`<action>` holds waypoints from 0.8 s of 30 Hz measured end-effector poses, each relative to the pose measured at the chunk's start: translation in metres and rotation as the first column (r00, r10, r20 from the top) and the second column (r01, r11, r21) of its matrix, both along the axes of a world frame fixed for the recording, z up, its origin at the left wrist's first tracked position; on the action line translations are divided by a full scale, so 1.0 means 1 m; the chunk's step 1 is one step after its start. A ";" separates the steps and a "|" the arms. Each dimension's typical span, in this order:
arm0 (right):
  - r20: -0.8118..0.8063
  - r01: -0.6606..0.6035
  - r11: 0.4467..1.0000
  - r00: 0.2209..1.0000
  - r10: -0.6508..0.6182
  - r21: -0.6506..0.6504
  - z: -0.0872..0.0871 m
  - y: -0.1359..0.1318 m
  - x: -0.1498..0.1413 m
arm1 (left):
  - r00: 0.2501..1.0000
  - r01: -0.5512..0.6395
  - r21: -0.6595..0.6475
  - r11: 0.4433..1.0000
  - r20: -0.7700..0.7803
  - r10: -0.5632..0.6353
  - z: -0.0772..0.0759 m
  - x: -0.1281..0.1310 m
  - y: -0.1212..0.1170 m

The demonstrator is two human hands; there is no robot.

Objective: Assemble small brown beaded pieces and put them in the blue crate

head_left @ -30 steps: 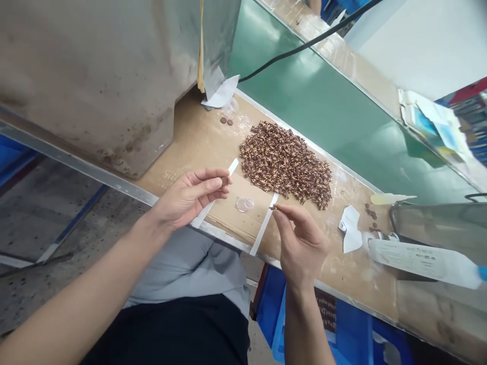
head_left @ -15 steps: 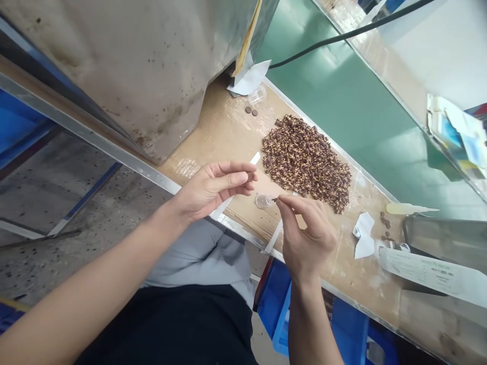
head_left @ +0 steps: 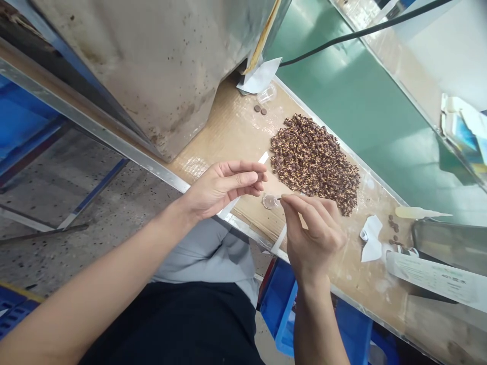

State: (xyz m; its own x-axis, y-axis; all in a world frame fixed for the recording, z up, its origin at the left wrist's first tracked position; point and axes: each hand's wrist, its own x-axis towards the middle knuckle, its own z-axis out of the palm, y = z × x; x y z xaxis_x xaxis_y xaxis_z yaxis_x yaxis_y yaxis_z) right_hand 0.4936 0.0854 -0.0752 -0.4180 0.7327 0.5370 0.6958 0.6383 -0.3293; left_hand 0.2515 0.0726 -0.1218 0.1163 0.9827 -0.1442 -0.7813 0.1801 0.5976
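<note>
My right hand is closed in a pinch on a small dark piece; only a sliver of it shows at the fingertips. Just left of that pinch sits a small clear round cup on the bench. My left hand hovers over the bench's near edge, its fingers curled and the thumb laid toward them; anything between them is hidden. Beyond both hands lies a large pile of small brown parts with yellowish metal bits.
A grey metal housing stands on the bench at left. Two brown discs and a clear plastic cup lie farther back. To the right are a white cloth scrap, a pale-yellow nozzle bottle and a dark tray.
The whole view has shifted slightly, with the scene moving right. Both hands keep nearly the same pose, and the right fingertips stay by the clear cup.
</note>
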 end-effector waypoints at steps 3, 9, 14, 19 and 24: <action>-0.061 0.016 1.000 0.998 -0.016 -0.005 0.001 -0.001 -0.002 | 1.000 0.003 -0.001 1.000 0.007 -0.003 0.000 0.000 0.000; -0.153 0.082 0.991 0.984 -0.097 -0.102 0.002 -0.002 -0.006 | 1.000 0.005 0.004 1.000 -0.010 -0.005 0.002 0.000 0.000; -0.176 0.091 0.988 0.978 -0.112 -0.125 -0.003 -0.002 -0.005 | 1.000 0.005 0.007 1.000 -0.015 -0.005 0.002 0.001 0.000; -0.167 0.074 0.989 0.981 -0.095 -0.127 -0.007 -0.002 -0.004 | 1.000 0.009 0.003 1.000 -0.017 -0.009 0.003 0.001 0.000; -0.174 0.054 0.990 0.982 -0.076 -0.127 -0.008 -0.002 -0.005 | 1.000 0.012 -0.009 1.000 -0.003 -0.012 0.003 0.001 0.001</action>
